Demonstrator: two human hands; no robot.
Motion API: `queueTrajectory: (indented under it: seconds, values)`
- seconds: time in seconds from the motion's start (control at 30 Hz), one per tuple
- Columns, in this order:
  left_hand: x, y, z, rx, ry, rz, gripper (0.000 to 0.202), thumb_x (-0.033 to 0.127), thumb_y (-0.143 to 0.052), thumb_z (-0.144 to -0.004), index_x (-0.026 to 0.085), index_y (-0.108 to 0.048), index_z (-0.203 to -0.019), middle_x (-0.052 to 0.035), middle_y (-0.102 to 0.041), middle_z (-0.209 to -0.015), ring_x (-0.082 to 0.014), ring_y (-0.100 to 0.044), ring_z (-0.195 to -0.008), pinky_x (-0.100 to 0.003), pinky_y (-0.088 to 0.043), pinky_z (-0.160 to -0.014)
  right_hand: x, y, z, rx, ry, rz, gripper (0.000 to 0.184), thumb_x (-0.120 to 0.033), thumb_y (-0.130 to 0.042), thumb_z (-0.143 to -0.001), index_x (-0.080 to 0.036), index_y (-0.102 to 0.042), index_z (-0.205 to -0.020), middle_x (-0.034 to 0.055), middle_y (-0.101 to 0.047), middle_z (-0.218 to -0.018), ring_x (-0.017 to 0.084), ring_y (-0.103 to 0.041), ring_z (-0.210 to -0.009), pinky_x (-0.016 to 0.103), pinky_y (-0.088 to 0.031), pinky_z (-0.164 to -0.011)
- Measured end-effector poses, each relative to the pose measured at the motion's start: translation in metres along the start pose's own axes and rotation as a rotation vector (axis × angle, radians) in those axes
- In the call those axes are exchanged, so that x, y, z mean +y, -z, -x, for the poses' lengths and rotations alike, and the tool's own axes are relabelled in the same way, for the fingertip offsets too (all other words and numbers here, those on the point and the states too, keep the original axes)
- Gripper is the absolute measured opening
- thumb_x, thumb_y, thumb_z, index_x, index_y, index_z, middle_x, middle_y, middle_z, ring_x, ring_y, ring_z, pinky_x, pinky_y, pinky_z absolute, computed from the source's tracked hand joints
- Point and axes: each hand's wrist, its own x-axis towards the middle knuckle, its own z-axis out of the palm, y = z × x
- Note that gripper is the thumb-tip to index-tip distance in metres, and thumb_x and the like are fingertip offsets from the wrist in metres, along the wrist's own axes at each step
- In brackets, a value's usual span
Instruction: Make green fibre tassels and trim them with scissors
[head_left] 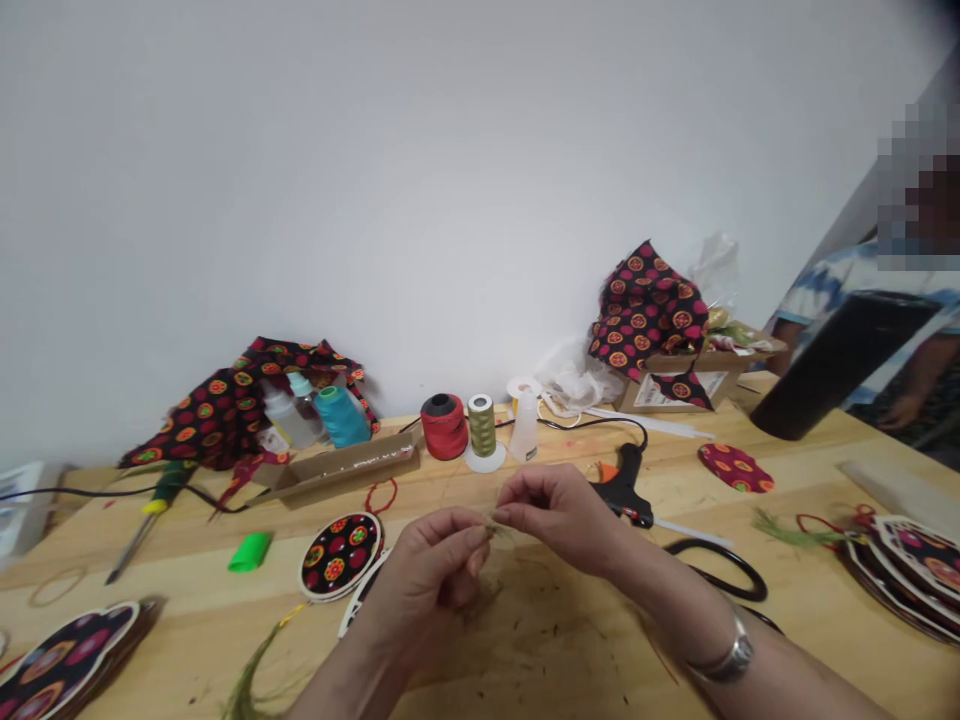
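My left hand point(439, 560) is closed in a pinch on a small tuft of olive-green thread point(501, 530) above the table. Fingertips of my right hand point(551, 510) pinch the same strands from the other side, close to the left fingertips. Much of the thread is hidden by the fingers. Beside my left hand lies a round fabric-covered disc point(341, 555) with a pale rim and a red cord loop. An olive-green tassel point(255, 670) is on the table below it. A black glue gun point(626, 487) lies beyond my right wrist.
Red point(444, 427) and olive thread spools point(482, 425) stand near the wall beside a white bottle point(525, 425). A screwdriver point(142, 530) and green piece point(250, 552) lie left. Stacked discs point(907, 570) and a black cylinder point(840, 365) are right, near another person point(840, 280).
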Motion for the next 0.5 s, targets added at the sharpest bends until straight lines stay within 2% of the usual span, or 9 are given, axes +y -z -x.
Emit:
queueTrajectory:
  seconds: [0.3,0.5]
  values:
    - [0.0018,-0.0006,-0.0037,0.101,-0.033,0.077,0.019,0.027,-0.077,-0.062,0.014,-0.063,-0.06,0.0063,-0.048,-0.047,-0.0008,-0.025,-0.035,-0.016,-0.017,-0.036,-0.0029,-0.0031,0.0037,0.0,0.04,0.065,0.012,-0.022,-0.064,-0.073,-0.014,-0.07,-0.067,-0.0032,-0.052,-0.054,0.008,-0.038,-0.053,0.022,-0.031,-0.05]
    - [-0.0012,0.0001,-0.0051,0.127,-0.038,0.062,0.021,0.027,-0.078,-0.061,0.014,-0.062,-0.057,0.006,-0.049,-0.047,-0.0008,-0.028,-0.034,-0.016,-0.018,-0.035,-0.0059,-0.0035,0.0042,-0.013,0.034,0.081,0.014,-0.024,-0.064,-0.074,-0.014,-0.069,-0.066,-0.0037,-0.048,-0.053,0.009,-0.037,-0.052,0.021,-0.03,-0.049]
